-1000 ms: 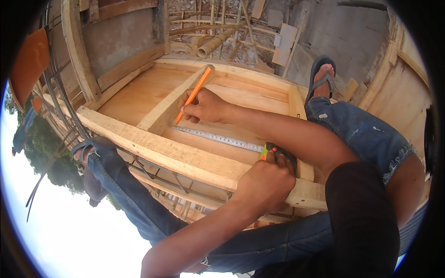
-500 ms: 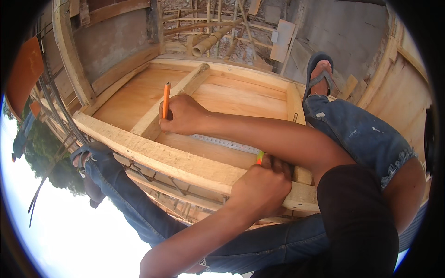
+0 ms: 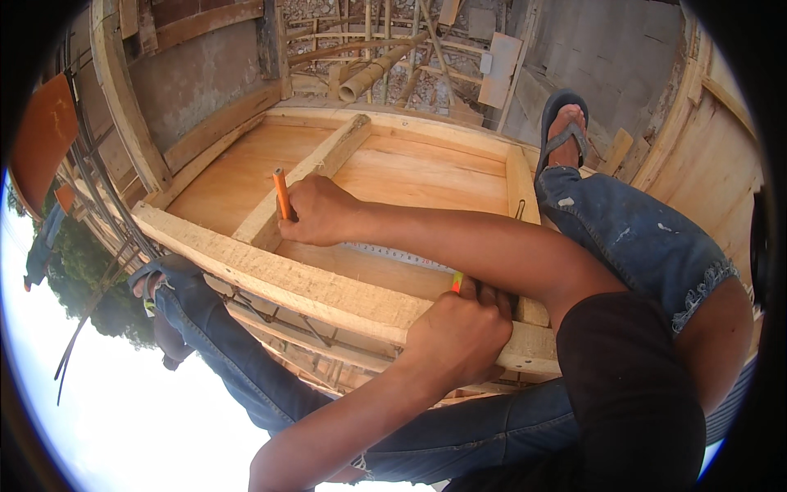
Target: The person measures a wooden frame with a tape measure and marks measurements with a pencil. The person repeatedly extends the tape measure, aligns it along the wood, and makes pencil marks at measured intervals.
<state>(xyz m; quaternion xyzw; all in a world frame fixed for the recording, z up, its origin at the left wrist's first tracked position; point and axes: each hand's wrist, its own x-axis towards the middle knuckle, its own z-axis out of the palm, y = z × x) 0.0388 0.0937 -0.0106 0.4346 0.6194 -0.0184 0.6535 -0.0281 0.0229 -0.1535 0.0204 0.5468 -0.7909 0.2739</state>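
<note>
My right hand (image 3: pixel 318 211) is closed around an orange pencil (image 3: pixel 282 193), which leans with its upper end to the left. It rests by a wooden crosspiece (image 3: pixel 307 174) of a panel frame; the pencil's lower tip is hidden by the fingers. My left hand (image 3: pixel 461 334) is wrapped around a tape measure (image 3: pixel 457 282) at the frame's near rail, with only a bright yellow-green and red bit showing. From there the white tape blade (image 3: pixel 395 256) runs left along the plywood (image 3: pixel 352 271) toward my right hand. My right forearm passes above part of it.
The near rail (image 3: pixel 279 271) spans between my legs, with sandalled feet on both sides. A bent wire or nail (image 3: pixel 520 210) stands on the right crosspiece. Steel rods (image 3: pixel 102 176) rise at left, beside an open drop. A bamboo pole (image 3: pixel 373 75) and lattice lie beyond.
The pencil has tipped from nearly upright to leaning left, and my right hand has shifted slightly left and down. My left hand stays almost in place on the tape measure.
</note>
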